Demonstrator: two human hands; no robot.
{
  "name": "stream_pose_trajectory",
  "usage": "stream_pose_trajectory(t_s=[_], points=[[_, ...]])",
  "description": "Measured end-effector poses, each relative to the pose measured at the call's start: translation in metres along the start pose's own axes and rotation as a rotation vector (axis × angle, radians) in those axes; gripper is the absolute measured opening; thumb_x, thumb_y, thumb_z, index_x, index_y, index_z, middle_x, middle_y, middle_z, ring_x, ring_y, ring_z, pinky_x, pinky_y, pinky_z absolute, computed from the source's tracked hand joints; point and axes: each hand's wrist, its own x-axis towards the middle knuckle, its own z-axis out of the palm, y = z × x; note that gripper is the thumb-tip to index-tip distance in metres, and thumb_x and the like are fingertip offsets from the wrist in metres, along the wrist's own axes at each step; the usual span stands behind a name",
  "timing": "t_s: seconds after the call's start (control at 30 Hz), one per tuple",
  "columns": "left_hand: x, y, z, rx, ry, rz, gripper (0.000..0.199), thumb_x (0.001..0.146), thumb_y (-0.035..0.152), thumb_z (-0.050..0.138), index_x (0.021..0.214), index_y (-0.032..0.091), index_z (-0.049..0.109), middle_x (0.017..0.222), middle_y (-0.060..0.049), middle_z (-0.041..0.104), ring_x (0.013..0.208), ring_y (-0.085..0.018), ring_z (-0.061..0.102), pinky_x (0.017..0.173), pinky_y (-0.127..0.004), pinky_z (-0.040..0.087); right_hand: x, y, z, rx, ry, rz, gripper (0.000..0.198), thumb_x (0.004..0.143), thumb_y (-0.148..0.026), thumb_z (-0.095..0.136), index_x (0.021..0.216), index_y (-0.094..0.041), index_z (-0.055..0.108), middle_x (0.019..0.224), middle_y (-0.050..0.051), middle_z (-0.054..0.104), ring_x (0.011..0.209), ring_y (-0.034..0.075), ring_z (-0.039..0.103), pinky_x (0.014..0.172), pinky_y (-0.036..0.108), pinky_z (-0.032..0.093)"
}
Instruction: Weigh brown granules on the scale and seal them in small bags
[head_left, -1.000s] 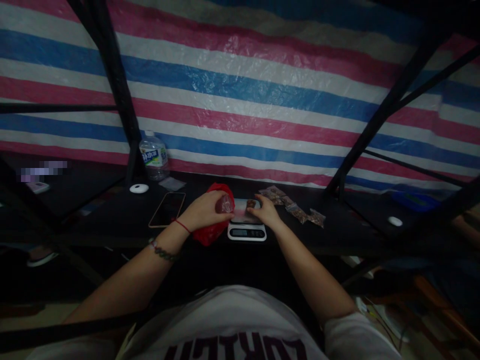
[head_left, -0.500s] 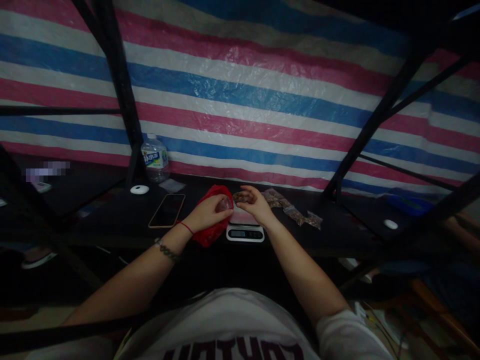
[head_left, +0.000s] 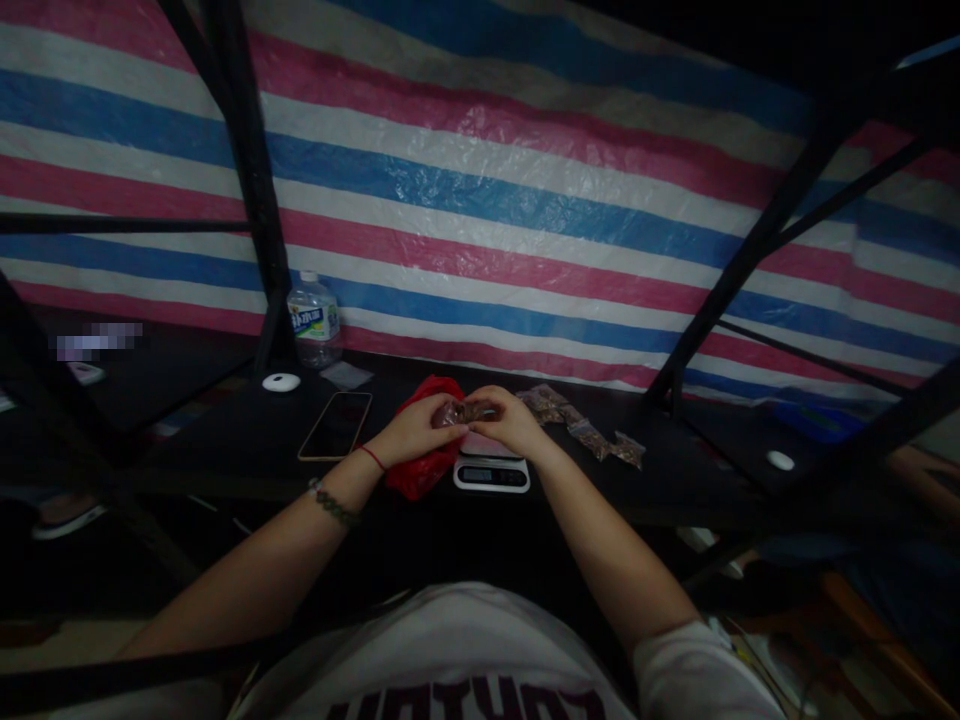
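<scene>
- Small, dark brown clump [head_left: 472, 411], its wrapping too dim for me to make out: between both hands, pinched in the fingertips of the right hand [head_left: 516, 420].
- Left hand [head_left: 412, 430]: I see its fingers curled around shiny translucent plastic [head_left: 448, 413], with a crumpled red plastic bag [head_left: 420, 478] beneath them.
- White rectangular digital scale [head_left: 491, 474]: under and nearside of the right fingers.
- Small clear plastic bags of brown bits [head_left: 589, 437]: just right of the right fingers.

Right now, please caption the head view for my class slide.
Something small and brown between left hand, at a crumpled red plastic bag, and right hand, over a white rectangular digital scale.
</scene>
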Motion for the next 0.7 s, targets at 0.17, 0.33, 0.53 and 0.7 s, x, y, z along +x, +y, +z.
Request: stream_pose_trajectory(t_s=[0.17,0.33,0.53,0.7], points=[[-0.002,-0.001,0.002,-0.114,0.002,0.014,0.053,0.073,0.049,0.065,0.114,0.016,0.058,0.108,-0.009,0.065,0.096,-0.024,0.061,0.085,-0.036,0.047,0.003,-0.021,-0.005,-0.138,-0.082,-0.099,0.034,0.070,-0.019,0.071,0.104,-0.019,0.068,0.104,0.007,0.065,0.098,0.019,0.061,0.088,0.034,0.048],[-0.002,0.005,0.004,-0.334,0.068,0.020,0.065,0.069,0.044,0.071,0.123,0.014,0.052,0.117,-0.013,0.062,0.104,-0.026,0.059,0.091,-0.040,0.046,0.010,-0.035,-0.002,-0.072,-0.075,-0.096,0.049,0.074,-0.021,0.068,0.122,-0.025,0.060,0.120,0.007,0.063,0.106,0.020,0.060,0.088,0.034,0.050],[0.000,0.010,-0.003,-0.471,0.148,-0.047,0.057,0.070,0.042,0.069,0.116,0.013,0.053,0.111,-0.011,0.063,0.097,-0.024,0.061,0.086,-0.038,0.048,0.020,-0.044,-0.001,0.010,-0.071,-0.111,0.054,0.078,-0.020,0.063,0.130,-0.026,0.052,0.123,0.007,0.061,0.111,0.020,0.058,0.090,0.035,0.050],[0.002,0.005,-0.015,-0.328,0.229,-0.074,0.052,0.071,0.038,0.065,0.116,0.014,0.055,0.110,-0.009,0.064,0.097,-0.023,0.060,0.088,-0.037,0.047,0.023,-0.039,-0.003,-0.119,-0.047,-0.082,0.060,0.073,-0.016,0.064,0.130,-0.023,0.050,0.120,0.009,0.059,0.103,0.019,0.059,0.082,0.032,0.052]])
